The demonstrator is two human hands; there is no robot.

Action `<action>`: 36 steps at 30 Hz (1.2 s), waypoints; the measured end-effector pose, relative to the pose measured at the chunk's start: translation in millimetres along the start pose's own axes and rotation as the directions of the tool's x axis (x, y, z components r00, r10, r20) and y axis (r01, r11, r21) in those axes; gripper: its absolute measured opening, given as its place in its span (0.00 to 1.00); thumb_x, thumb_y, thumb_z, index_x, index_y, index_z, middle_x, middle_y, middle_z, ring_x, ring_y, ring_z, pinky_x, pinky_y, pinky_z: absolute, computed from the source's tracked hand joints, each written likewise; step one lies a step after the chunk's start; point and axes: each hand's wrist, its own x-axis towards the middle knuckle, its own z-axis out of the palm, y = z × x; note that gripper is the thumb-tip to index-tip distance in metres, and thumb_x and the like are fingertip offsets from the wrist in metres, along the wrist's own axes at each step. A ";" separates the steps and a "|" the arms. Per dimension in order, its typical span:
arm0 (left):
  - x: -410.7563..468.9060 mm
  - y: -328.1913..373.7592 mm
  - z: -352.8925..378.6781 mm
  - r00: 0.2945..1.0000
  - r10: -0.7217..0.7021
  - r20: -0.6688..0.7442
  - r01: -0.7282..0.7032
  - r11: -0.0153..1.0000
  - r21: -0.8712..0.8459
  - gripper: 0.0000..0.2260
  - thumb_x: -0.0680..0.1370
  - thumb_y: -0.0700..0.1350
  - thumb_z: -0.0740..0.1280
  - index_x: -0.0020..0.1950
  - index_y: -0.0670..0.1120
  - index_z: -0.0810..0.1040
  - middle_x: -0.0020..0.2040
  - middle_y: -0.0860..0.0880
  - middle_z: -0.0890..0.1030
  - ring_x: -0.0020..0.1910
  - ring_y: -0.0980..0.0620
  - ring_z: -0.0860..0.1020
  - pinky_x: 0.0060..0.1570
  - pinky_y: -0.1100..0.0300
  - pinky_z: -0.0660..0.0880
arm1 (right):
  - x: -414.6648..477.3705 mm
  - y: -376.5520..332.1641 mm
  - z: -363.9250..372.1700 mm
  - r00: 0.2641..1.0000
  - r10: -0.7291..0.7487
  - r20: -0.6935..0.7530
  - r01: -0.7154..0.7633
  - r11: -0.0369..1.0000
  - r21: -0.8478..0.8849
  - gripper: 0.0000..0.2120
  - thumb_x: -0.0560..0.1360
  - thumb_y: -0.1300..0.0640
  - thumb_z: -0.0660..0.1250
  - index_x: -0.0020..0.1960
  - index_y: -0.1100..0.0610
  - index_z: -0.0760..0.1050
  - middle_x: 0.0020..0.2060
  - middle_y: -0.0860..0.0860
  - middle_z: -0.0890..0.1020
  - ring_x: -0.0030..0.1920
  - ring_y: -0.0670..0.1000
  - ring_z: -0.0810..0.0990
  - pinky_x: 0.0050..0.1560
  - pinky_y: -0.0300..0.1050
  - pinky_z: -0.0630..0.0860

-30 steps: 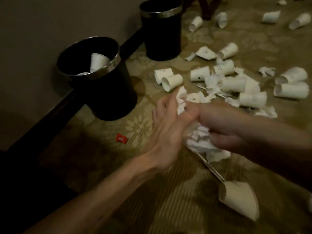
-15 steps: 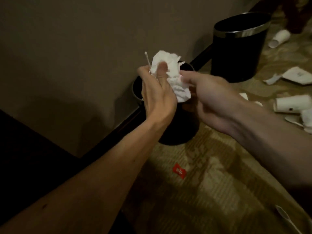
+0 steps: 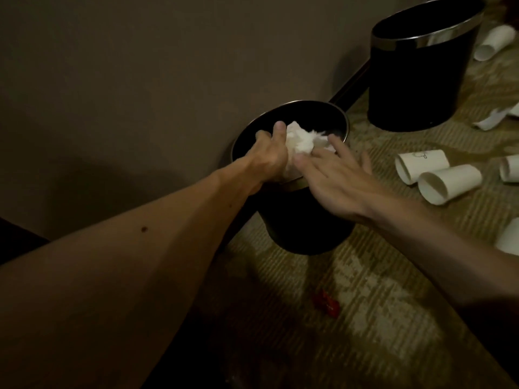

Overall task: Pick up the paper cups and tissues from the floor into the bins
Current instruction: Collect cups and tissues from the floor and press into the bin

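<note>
A wad of white tissues (image 3: 105,141) sits in the mouth of the near black bin (image 3: 303,226), which stands against the wall. My left hand (image 3: 268,157) is over the bin's rim, its fingers curled round the left side of the wad. My right hand (image 3: 337,175) lies beside it with fingers spread and straight, fingertips touching the wad's right side. Two white paper cups (image 3: 421,164) (image 3: 449,183) lie on their sides on the carpet to the right of the bin.
A second black bin (image 3: 415,80) with a metal rim stands further along the wall. More cups (image 3: 494,42) and tissue scraps (image 3: 491,120) lie at the right edge. A small red wrapper (image 3: 327,304) lies on the carpet in front of the near bin.
Both hands carried the tissue wad from the floor up over the near bin, then lowered it into the bin's mouth. My right hand has opened flat against it.
</note>
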 end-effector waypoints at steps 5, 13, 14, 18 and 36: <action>-7.8 -3.5 0.1 0.993 0.088 -0.077 -0.082 0.994 0.073 0.28 0.85 0.58 0.45 0.71 0.41 0.71 0.70 0.40 0.73 0.69 0.39 0.70 0.69 0.49 0.65 | -10.5 12.0 -4.6 0.985 -0.003 -0.172 0.007 1.000 0.026 0.32 0.80 0.37 0.50 0.77 0.54 0.61 0.79 0.54 0.55 0.79 0.52 0.47 0.77 0.53 0.48; -96.7 21.9 23.7 0.749 0.575 -0.330 -0.526 0.818 0.232 0.16 0.82 0.52 0.58 0.37 0.48 0.70 0.34 0.52 0.73 0.35 0.53 0.73 0.38 0.53 0.68 | -99.4 35.9 -30.8 0.978 -0.151 -0.146 0.136 0.985 -0.110 0.13 0.77 0.47 0.64 0.59 0.49 0.70 0.54 0.46 0.69 0.57 0.48 0.70 0.52 0.41 0.65; -113.5 26.6 29.7 0.714 0.664 -0.222 -0.611 0.746 0.265 0.17 0.82 0.51 0.58 0.34 0.48 0.70 0.31 0.53 0.72 0.31 0.54 0.71 0.35 0.52 0.68 | -119.5 39.8 -34.3 0.982 -0.173 -0.077 0.165 0.981 -0.100 0.09 0.77 0.46 0.64 0.54 0.47 0.69 0.49 0.43 0.70 0.50 0.46 0.72 0.47 0.41 0.66; -196.3 24.9 63.4 0.520 0.817 0.249 -0.834 0.423 0.355 0.18 0.81 0.53 0.58 0.32 0.52 0.62 0.27 0.55 0.65 0.26 0.54 0.66 0.32 0.54 0.66 | -232.9 62.8 -31.2 0.969 -0.155 0.192 0.161 0.987 -0.016 0.07 0.71 0.37 0.59 0.46 0.38 0.68 0.40 0.35 0.71 0.44 0.37 0.72 0.40 0.32 0.66; -402.2 -144.7 203.8 0.458 0.249 0.853 -0.655 0.743 0.135 0.29 0.74 0.71 0.60 0.68 0.56 0.68 0.60 0.58 0.70 0.57 0.58 0.69 0.56 0.54 0.72 | -498.1 104.7 87.1 0.899 0.228 0.374 -0.284 0.954 0.099 0.32 0.76 0.52 0.69 0.76 0.48 0.59 0.70 0.45 0.66 0.70 0.45 0.64 0.71 0.38 0.60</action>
